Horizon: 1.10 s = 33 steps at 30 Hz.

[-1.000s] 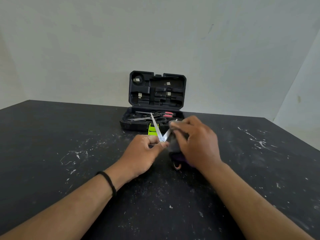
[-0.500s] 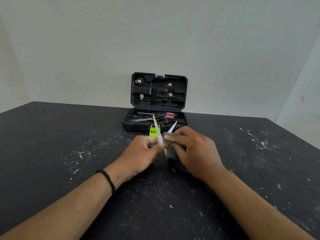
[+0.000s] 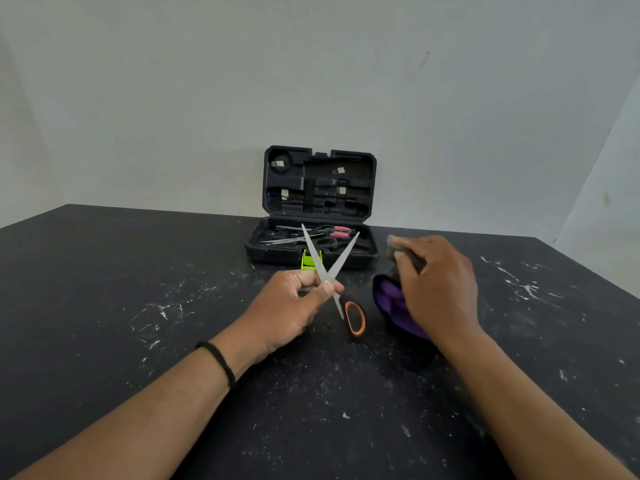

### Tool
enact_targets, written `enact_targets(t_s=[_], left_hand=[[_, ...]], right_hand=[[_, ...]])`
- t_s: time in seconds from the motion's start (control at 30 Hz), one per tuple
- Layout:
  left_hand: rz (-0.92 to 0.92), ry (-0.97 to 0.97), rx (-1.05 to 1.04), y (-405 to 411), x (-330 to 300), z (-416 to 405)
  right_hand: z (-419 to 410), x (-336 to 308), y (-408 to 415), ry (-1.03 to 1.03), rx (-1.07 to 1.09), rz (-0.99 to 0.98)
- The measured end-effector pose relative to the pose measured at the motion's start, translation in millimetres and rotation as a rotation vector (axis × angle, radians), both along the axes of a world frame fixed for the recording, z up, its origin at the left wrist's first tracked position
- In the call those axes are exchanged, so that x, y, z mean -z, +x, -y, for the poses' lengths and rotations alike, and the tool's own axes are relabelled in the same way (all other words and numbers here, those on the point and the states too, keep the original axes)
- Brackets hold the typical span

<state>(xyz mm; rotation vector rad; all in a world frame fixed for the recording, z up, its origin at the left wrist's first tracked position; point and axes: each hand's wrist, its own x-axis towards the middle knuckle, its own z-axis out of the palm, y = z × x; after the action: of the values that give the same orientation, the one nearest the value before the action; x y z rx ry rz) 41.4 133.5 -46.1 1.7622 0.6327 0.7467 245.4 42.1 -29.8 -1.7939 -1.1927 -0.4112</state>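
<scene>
the scissors (image 3: 317,259) stand in the middle of the dark, paint-flecked surface (image 3: 138,271), just in front of the tool case (image 3: 277,254). the left hand (image 3: 291,306) pinches them at the pivot, its fingers (image 3: 304,278) clenched round the crossing. the 2 blades fan upward in an open v, while the orange handle loop (image 3: 355,318) rests low on the surface. this hold likely serves to bare both blades for wiping and to keep the edges away from the palm, and the handle on the surface steadies the tool. the right hand (image 3: 440,289) is just to the right of the scissors, apart from the blades. its fingers are curled and grasp a bunched dark cloth (image 3: 391,299) with a purple inner side. the fingertips are blurred, so exactly how they pinch it is hard to tell. the cloth appears poised between strokes rather than on the metal. the case sits open at the far edge, with its lid (image 3: 318,181) upright. the lid's moulded slots hold no tools, only a few small pale labels. the base holds at least 2 more pairs lying flat, 1 with red handles (image 3: 337,232) and 1 with black handles (image 3: 325,241). a bright green latch (image 3: 308,261) hangs at its front wall. a black band (image 3: 220,362) circles the left wrist.
</scene>
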Motion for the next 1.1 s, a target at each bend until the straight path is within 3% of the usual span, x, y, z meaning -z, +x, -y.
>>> enact_targets(t_s=[0.13, 0.2, 0.3, 0.57, 0.77, 0.9, 1.03, 1.1], left_hand=[[0.029, -0.002, -0.01, -0.2, -0.5, -5.6], [0.024, 0.014, -0.015, 0.3, 1.1, -7.0], [0.042, 0.012, -0.015, 2.1, -0.1, -6.2], [-0.013, 0.09, -0.022, 2.4, 2.4, -5.3], [-0.01, 0.11, -0.007, 3.2, 3.2, -5.3], [-0.055, 0.066, -0.005, -0.7, 4.4, -6.8], [-0.052, 0.063, 0.022, -0.2, 2.0, -6.1], [-0.088, 0.078, 0.018, -1.4, 1.0, -5.0]], right_hand=[[9.5, -7.8, -21.8, 0.042, -0.167, -0.12], [7.6, -8.0, -36.3, 0.047, -0.225, -0.072], [5.2, -8.3, -43.9, 0.069, -0.182, 0.059], [-2.7, -3.3, -44.2, 0.115, -0.112, 0.17], [-10.6, 10.5, -49.2, -0.005, -0.296, 0.278], [-15.4, 5.6, -33.8, 0.068, -0.163, 0.196], [-6.0, 10.2, -40.1, -0.038, -0.29, 0.353], [-11.0, 5.9, -31.7, -0.008, -0.165, 0.258]])
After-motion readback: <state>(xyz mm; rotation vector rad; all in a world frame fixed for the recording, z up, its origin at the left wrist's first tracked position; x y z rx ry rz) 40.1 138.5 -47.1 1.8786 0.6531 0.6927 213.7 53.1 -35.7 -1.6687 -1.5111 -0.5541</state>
